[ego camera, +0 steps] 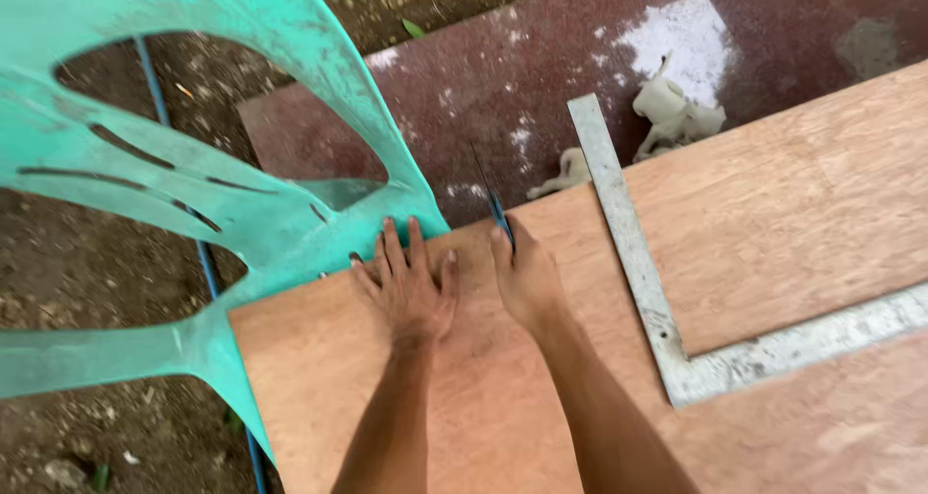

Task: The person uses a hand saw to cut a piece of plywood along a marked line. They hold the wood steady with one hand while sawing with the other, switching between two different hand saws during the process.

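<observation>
Plywood sheet (773, 214): laid flat, its far-left corner resting on the seat of a green plastic chair (193, 204); a dark red board (541, 78) is seen beyond its far edge.
Left hand (408, 286): spread flat, palm down, at the sheet's far-left corner, fingertips reaching onto the chair seat; nothing is held, the fingers are apart.
Right hand (527, 276): closed round a thin blue-handled tool (495, 204) at the sheet's far edge; grip clamped on the tool, whose dark tip points away over the red board. Its kind cannot be told with certainty.
Steel square (657, 301): lying on the sheet to the right of the right hand, one arm running toward the far edge, the other toward the right edge; untouched.
Rag (677, 112): pale, crumpled, on the red board just beyond the square's far end.
Judgement on the step: firm downward pressure from the flat hand is called for, so that the sheet is kept from shifting on the chair.
Risk noted: the left fingers lie near the tool's line and should be kept clear of it.
</observation>
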